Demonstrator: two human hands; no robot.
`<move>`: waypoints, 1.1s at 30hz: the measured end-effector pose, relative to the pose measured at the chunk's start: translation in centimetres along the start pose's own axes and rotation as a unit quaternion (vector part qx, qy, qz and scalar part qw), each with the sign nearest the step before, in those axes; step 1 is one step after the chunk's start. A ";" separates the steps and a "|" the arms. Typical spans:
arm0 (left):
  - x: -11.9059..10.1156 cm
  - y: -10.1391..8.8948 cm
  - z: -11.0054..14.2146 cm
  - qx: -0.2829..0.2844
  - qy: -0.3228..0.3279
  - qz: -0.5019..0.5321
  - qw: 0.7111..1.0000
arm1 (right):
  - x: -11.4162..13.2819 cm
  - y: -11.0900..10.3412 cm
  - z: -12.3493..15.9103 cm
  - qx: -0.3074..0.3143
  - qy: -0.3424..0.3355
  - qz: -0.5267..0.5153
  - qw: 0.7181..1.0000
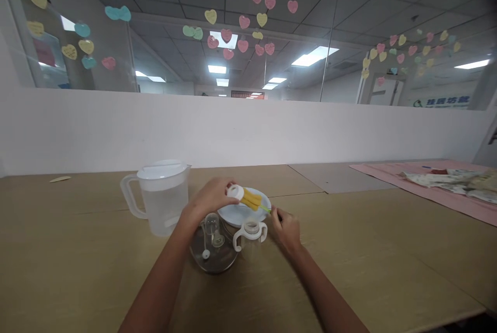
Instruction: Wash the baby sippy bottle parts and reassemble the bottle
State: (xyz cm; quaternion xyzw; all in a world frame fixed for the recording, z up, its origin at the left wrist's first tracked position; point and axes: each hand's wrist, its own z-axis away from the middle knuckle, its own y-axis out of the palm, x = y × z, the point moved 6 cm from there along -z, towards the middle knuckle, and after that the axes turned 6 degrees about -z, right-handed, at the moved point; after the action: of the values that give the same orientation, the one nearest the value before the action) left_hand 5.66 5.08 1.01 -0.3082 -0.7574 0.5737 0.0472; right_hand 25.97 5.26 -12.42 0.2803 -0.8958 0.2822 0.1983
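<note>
Closed around a white bottle ring [234, 192] is my left hand [209, 197], thumb and fingers on its sides. My right hand [286, 227] grips the thin green handle of a bottle brush with a yellow sponge head [251, 199]. The sponge's tip end meets the ring's opening, tilted; how deep it sits I cannot tell. Beneath both is a pale bowl [229, 217]. A clear baby bottle with white side handles [250, 232] stands uncapped in front of it. On a round metal tray [216, 265] lie a clear dome cap [212, 223], a nipple [218, 240] and a weighted straw [205, 253].
A lidded clear pitcher of water [165, 201] stands left of the bowl, its handle facing left. Far right, a pink cloth [373, 172] bears folded fabrics [442, 182]. A white wall [233, 131] with glass above borders the brown table [368, 271] at the back.
</note>
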 end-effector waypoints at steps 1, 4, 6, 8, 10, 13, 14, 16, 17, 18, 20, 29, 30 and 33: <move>0.8 -0.3 0.1 -0.006 -0.032 -0.053 0.998 | -0.2 -0.1 -0.1 -0.002 0.009 0.022 1.000; 3.2 0.6 0.6 0.101 -0.137 -0.162 0.972 | -0.8 -0.4 -0.3 -0.021 0.035 0.066 0.997; 4.3 2.4 1.3 0.219 -0.185 -0.178 0.941 | -1.2 -0.6 -0.4 -0.031 0.043 0.077 0.996; 4.6 4.2 1.7 0.287 -0.205 -0.169 0.920 | -1.3 -0.6 -0.4 -0.030 0.043 0.080 0.995; 4.5 5.6 1.5 0.293 -0.199 -0.176 0.919 | -1.3 -0.5 -0.3 -0.026 0.043 0.081 0.995; 4.2 6.5 0.8 0.250 -0.170 -0.217 0.928 | -1.2 -0.6 -0.3 -0.029 0.042 0.085 0.995; 4.0 6.4 0.7 0.235 -0.161 -0.228 0.931 | -1.1 -0.6 -0.3 -0.032 0.041 0.086 0.995; 3.6 5.8 0.5 0.210 -0.149 -0.236 0.937 | -1.1 -0.7 -0.4 -0.037 0.039 0.085 0.995; 3.3 5.3 0.5 0.201 -0.144 -0.238 0.939 | -1.2 -0.7 -0.4 -0.038 0.039 0.083 0.995; 2.9 4.7 0.5 0.192 -0.134 -0.236 0.943 | -1.2 -0.7 -0.4 -0.038 0.040 0.081 0.995; 1.2 3.8 0.6 0.178 -0.085 -0.194 0.961 | -1.4 -0.6 -0.5 -0.036 0.046 0.079 0.995; -4.7 7.1 1.9 0.262 0.069 -0.078 0.959 | -1.8 -0.9 -0.6 -0.053 0.081 0.067 0.993; -4.8 7.1 1.8 0.253 0.080 -0.069 0.962 | -1.7 -1.1 -0.6 -0.063 0.080 0.054 0.993; -4.9 5.8 1.3 0.198 0.121 -0.008 0.973 | -1.6 -1.8 -0.5 -0.111 0.070 0.000 0.991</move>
State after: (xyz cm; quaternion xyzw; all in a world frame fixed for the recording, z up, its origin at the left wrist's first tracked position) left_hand 11.41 2.33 -3.23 -0.3541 -0.6194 0.6705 0.2034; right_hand 28.34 4.99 -12.12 0.2358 -0.9055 0.2001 0.2907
